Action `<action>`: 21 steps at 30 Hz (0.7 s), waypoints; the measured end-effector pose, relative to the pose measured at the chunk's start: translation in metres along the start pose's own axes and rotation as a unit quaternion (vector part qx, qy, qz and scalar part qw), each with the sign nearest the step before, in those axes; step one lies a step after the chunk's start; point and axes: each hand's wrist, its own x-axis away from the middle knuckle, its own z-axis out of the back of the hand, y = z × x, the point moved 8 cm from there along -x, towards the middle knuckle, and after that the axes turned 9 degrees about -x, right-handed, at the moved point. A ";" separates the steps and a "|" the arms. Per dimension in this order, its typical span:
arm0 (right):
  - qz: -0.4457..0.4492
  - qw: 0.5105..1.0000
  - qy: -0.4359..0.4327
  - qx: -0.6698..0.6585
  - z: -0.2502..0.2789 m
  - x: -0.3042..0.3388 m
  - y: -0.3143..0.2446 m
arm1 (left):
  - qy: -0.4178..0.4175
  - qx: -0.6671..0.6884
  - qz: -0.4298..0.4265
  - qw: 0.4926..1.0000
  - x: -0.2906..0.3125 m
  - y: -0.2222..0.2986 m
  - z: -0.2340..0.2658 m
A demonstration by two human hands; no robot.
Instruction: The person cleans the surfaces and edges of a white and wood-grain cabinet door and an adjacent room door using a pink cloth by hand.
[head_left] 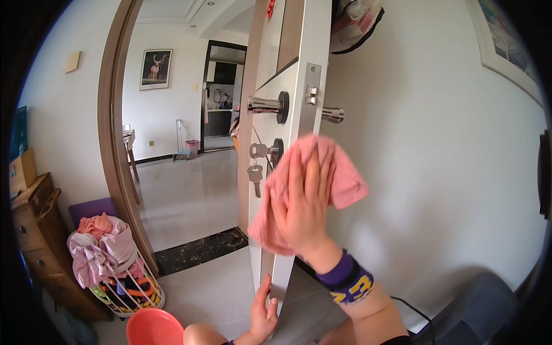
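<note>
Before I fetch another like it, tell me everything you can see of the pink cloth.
The pink cloth looks soft and fluffy, like towelling. Rumpled into uneven folds, it lies against the white door, below the latch and right of the hanging keys, one corner jutting rightward. The right hand presses on it, fingers extended. Its underside is hidden.

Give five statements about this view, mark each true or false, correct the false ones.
1. The right hand is spread over a pink cloth. True.
2. The keys hang on a wall hook. False: one key sits in the door lock; a second key hangs below.
3. The left hand is at the door, below the right. True.
4. The basin is blue. False: the basin is red.
5. A framed deer picture hangs beyond the door frame. True.
</note>
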 end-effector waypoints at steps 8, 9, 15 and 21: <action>-0.039 0.999 0.013 -0.016 0.022 -0.010 0.027 | 0.036 -0.055 0.015 0.998 0.010 -0.012 -0.038; -0.044 0.999 -0.002 -0.005 0.020 0.015 0.029 | 0.009 -0.043 0.002 0.999 0.008 -0.006 -0.043; -0.063 0.997 -0.037 0.003 0.019 0.074 0.033 | -0.034 0.010 -0.034 0.999 -0.004 0.018 -0.050; -0.095 0.995 -0.001 0.013 0.028 0.063 0.048 | -0.057 -0.018 -0.046 0.997 -0.005 0.010 -0.060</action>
